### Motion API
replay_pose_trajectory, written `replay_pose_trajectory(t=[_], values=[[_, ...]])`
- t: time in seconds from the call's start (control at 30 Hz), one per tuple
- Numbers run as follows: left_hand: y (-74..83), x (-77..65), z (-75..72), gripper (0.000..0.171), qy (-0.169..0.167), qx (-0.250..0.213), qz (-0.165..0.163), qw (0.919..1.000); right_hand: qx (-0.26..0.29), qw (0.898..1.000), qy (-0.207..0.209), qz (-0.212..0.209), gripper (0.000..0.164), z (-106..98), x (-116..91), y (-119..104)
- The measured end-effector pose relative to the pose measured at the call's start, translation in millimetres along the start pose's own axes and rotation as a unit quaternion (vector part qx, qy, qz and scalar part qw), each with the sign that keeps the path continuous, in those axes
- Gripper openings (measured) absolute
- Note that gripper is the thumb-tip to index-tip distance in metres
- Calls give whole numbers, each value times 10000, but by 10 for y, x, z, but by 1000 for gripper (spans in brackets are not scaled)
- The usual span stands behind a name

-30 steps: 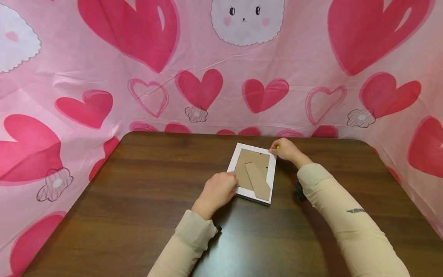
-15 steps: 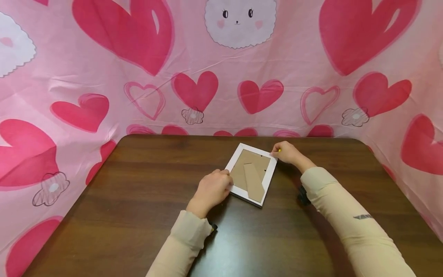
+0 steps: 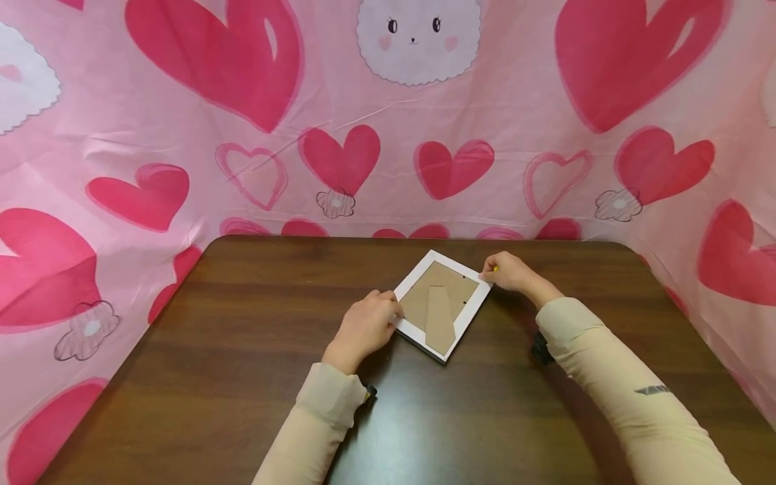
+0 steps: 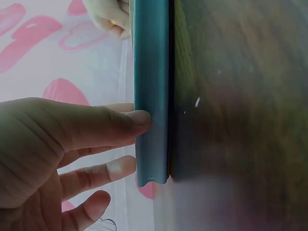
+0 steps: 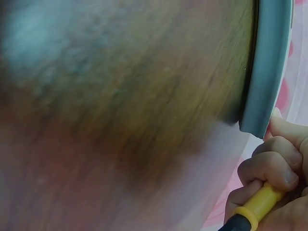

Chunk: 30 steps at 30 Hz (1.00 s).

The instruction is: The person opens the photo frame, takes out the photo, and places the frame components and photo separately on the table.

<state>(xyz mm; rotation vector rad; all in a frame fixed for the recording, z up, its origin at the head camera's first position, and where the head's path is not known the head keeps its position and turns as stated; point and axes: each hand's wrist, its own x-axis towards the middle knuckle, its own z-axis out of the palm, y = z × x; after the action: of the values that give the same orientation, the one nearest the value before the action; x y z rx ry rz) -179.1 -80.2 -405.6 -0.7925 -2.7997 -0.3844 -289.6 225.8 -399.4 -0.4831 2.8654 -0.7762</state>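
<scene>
A white picture frame [image 3: 415, 331] lies face down on the table, turned at an angle, its brown backboard [image 3: 418, 304] and folded cardboard stand leg [image 3: 440, 320] facing up. My left hand [image 3: 366, 328] pinches its left corner; in the left wrist view the thumb presses the outer side of the frame [image 4: 152, 72]. At the opposite corner, my right hand [image 3: 508, 271] touches the frame with a fingertip. Its curled fingers also grip a yellow-and-black tool handle [image 5: 262, 202], whose far end is out of view.
The dark wooden table [image 3: 242, 377] has rounded far corners. Behind it and at both sides hangs a pink cloth [image 3: 376, 101] printed with hearts. A dark wrist camera [image 3: 541, 348] sits under the right sleeve.
The picture frame has turned clockwise on the table: its far corner has swung right and its near corner left. My left hand has shifted slightly left and up, my right hand slightly right and down.
</scene>
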Motion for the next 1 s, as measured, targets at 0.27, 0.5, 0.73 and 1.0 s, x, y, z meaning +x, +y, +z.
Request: replay_pose_trajectory(t=[0.27, 0.5, 0.73, 1.0], values=[[-80, -20, -5, 21, -13, -154, -69, 9999, 33, 9998, -102, -151, 23, 45, -41, -13], [-56, -117, -48, 18, 62, -935, -1315, 9869, 826, 9936, -604, 474, 16, -62, 74, 18], [-88, -205, -116, 29, -217, -1897, -3093, 9316, 168, 9975, -245, 645, 21, -172, 329, -218], [-37, -147, 12, 53, -568, -2206, -3231, 9186, -408, 9967, -585, 381, 20, -60, 436, -266]])
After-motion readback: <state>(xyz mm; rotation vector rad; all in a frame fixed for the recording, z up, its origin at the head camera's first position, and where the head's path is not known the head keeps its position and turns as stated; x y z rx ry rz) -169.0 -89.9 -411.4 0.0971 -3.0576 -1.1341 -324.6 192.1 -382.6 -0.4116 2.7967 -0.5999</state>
